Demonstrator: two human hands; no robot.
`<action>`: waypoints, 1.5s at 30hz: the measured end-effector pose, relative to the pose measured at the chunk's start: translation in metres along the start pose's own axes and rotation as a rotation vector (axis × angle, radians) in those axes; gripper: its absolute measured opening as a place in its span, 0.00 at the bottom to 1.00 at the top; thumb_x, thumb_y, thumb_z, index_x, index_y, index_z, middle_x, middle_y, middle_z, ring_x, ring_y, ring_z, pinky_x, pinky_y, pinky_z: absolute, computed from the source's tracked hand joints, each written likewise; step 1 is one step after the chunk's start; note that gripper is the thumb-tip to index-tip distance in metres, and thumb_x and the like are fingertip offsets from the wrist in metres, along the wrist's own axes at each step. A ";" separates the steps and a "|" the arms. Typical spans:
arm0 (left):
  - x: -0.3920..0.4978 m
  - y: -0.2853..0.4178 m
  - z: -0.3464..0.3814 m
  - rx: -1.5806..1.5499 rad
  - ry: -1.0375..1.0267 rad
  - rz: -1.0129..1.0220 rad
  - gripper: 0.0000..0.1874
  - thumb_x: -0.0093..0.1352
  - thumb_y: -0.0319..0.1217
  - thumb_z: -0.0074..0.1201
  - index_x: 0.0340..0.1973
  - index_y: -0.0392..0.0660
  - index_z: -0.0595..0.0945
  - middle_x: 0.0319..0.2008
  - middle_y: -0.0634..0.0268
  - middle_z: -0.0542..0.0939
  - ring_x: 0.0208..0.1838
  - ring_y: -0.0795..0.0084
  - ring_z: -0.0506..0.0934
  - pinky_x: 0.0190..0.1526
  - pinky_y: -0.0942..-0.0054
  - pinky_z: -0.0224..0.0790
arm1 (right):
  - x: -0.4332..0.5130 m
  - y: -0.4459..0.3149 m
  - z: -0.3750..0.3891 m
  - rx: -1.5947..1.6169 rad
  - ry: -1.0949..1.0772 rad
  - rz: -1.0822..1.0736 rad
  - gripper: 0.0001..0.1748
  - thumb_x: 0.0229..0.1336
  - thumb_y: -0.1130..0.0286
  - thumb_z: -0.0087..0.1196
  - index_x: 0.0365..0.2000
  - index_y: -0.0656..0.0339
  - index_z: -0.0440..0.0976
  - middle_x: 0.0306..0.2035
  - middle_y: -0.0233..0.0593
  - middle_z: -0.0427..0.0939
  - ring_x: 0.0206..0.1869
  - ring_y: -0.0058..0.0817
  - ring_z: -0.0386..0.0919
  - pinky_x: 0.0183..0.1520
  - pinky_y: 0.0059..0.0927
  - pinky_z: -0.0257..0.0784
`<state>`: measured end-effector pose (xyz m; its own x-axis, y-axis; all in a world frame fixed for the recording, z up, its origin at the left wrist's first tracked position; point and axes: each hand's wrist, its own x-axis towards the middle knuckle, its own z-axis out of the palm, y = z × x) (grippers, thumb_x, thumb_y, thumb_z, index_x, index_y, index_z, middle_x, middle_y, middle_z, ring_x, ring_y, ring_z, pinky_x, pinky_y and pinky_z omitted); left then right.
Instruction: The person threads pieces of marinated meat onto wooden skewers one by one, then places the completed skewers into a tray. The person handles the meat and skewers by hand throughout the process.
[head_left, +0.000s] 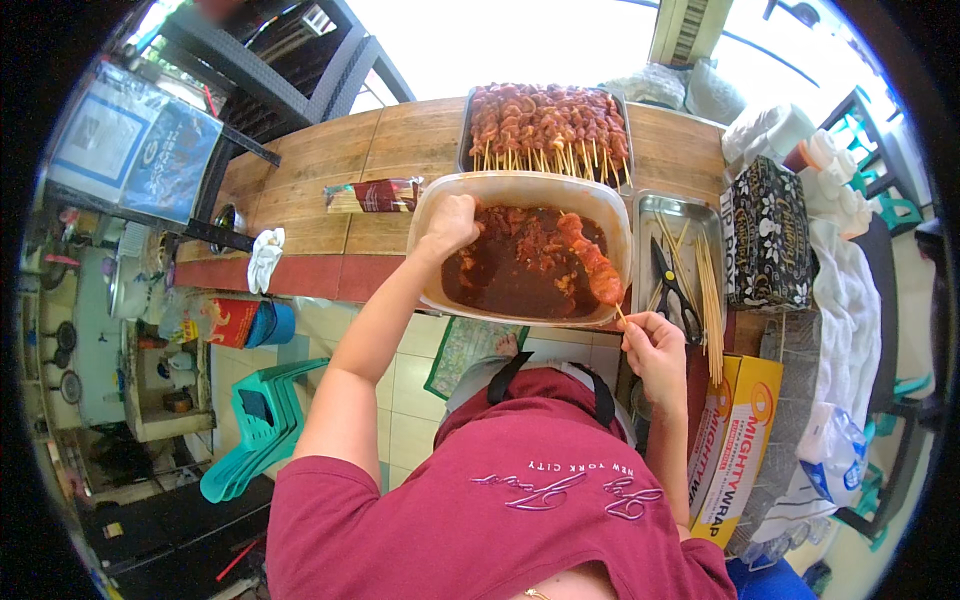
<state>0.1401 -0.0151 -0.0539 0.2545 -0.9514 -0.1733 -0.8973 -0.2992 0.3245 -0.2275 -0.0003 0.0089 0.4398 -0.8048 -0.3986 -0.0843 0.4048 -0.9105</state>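
My right hand (654, 352) pinches the bare lower end of a bamboo skewer of marinated meat (592, 259). The meat lies slanted over the right side of a white plastic tub (517, 182). Dark red-brown marinade (510, 281) with loose meat pieces fills the tub's bottom. My left hand (452, 223) is at the tub's left end with its fingers curled; whether they hold a piece of meat is hidden. Behind the tub, a metal tray (463, 142) bears many meat skewers (547, 124) in rows, sticks towards me.
Right of the tub, a steel tray (679, 201) holds black-handled scissors (675, 296) and bare bamboo sticks (709, 300). Beyond stand a patterned tip box (772, 232) and yellow foil-wrap boxes (739, 450). A packet of skewers (373, 196) lies left on the wooden table (315, 169).
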 end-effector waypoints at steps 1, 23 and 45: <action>-0.001 -0.001 0.006 0.029 0.033 0.057 0.17 0.58 0.30 0.61 0.43 0.40 0.81 0.42 0.45 0.79 0.49 0.52 0.77 0.49 0.62 0.71 | 0.000 0.000 0.000 -0.008 0.000 0.001 0.06 0.61 0.75 0.49 0.34 0.66 0.74 0.20 0.26 0.70 0.16 0.09 0.60 0.17 0.14 0.51; -0.017 0.017 -0.015 -1.713 -0.251 -0.180 0.13 0.73 0.32 0.43 0.46 0.37 0.76 0.46 0.50 0.79 0.49 0.55 0.79 0.50 0.61 0.76 | -0.008 -0.002 0.002 0.026 -0.070 0.010 0.07 0.61 0.75 0.49 0.34 0.68 0.75 0.20 0.26 0.70 0.16 0.08 0.59 0.17 0.13 0.50; -0.033 0.083 -0.016 -1.929 -0.015 0.051 0.14 0.74 0.34 0.40 0.47 0.37 0.73 0.51 0.48 0.76 0.54 0.55 0.77 0.52 0.60 0.74 | -0.010 0.012 0.041 0.021 -0.092 0.004 0.06 0.62 0.77 0.49 0.35 0.68 0.74 0.21 0.28 0.71 0.15 0.09 0.60 0.17 0.14 0.52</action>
<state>0.0628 -0.0094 -0.0065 0.2332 -0.9630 -0.1354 0.6490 0.0504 0.7591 -0.1966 0.0300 0.0068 0.5198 -0.7602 -0.3899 -0.0682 0.4180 -0.9059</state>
